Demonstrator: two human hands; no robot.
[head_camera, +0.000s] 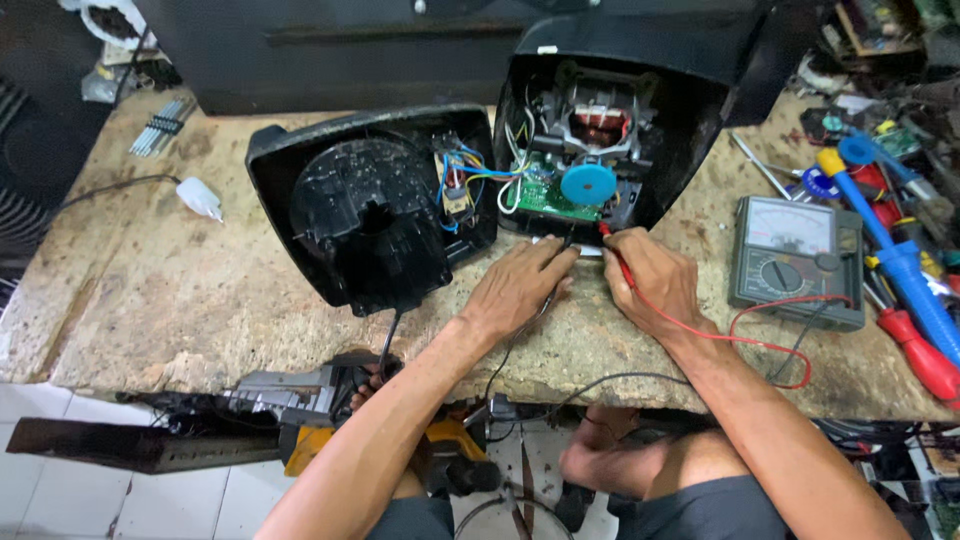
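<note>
An opened black appliance housing stands at the back of the stone bench, showing a motor, a blue round wheel and a green circuit board. Its black base half lies to the left, joined by coloured wires. My left hand holds a black probe lead against the housing's lower edge. My right hand grips a red test probe pointed at the same edge. The red lead runs to an analogue multimeter on the right.
Blue and red screwdrivers and small parts crowd the right end of the bench. A white plug with a cable lies at the left. Metal pins sit at the back left. Tools and scrap lie under the bench by my legs.
</note>
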